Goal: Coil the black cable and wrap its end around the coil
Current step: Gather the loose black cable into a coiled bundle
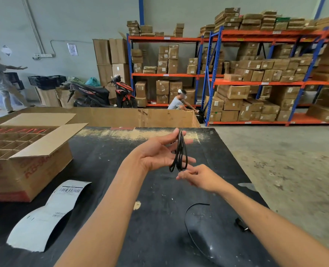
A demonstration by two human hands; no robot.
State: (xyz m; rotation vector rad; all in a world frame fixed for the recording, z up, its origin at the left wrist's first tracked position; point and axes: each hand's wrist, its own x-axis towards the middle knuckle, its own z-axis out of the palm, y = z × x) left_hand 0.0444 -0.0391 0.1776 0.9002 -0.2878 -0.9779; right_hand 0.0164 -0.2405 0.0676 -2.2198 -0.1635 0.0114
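A black cable [181, 151] hangs in several loops over the spread fingers of my left hand [157, 151], held above the black table [121, 189]. The coil stands upright, reaching from my upper fingertip down past my lowest finger. My right hand [196, 176] is just below the coil, its fingertips pinched at the coil's bottom where a short loose end sticks out to the lower left. A small black plug [242, 224] lies on the table beside my right forearm; whether it belongs to this cable I cannot tell.
An open cardboard box [29, 151] with dividers sits at the table's left. A curled shipping label [46, 214] lies in front of it. A thin black curved strip [188, 216] lies near my right arm. Behind stand a large carton, shelves of boxes, a scooter and two people.
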